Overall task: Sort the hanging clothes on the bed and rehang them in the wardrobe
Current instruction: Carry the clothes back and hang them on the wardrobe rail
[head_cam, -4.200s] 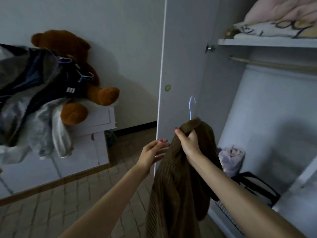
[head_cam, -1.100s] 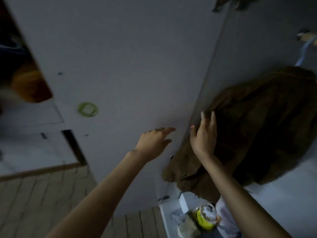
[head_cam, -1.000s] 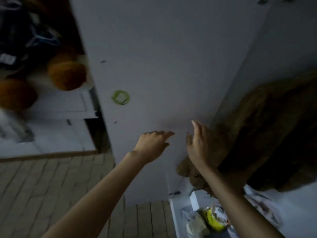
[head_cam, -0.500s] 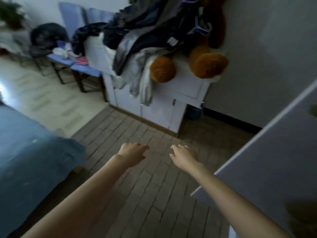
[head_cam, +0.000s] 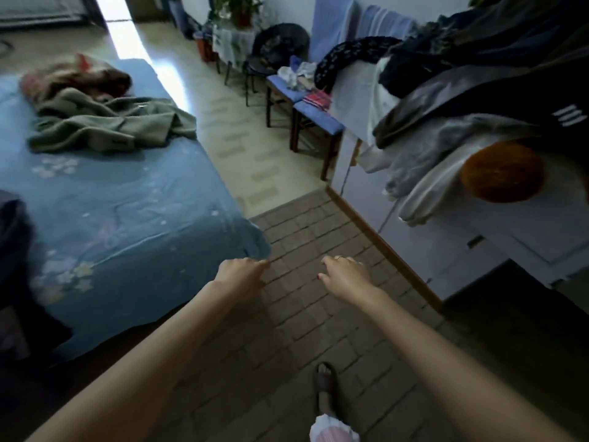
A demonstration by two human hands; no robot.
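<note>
Both hands are empty: the left hand [head_cam: 243, 275] and the right hand [head_cam: 345, 275] are held out over the brick floor [head_cam: 318, 330] with fingers loosely curled, gripping nothing. The fetching of another garment is judged to be the step in hand. A green-grey garment [head_cam: 108, 124] lies crumpled near the far edge of the bed [head_cam: 127, 218], with a brownish one [head_cam: 76, 78] just behind it. A reach across the bed is called for next.

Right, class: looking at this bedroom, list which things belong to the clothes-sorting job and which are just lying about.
Part of the job:
- green garment on the bed
- reddish-brown garment behind it
- left hand and right hand, both holding nothing

Just lying about:
- clothes heap on the white cabinet
- blue bench
- potted plant
</note>
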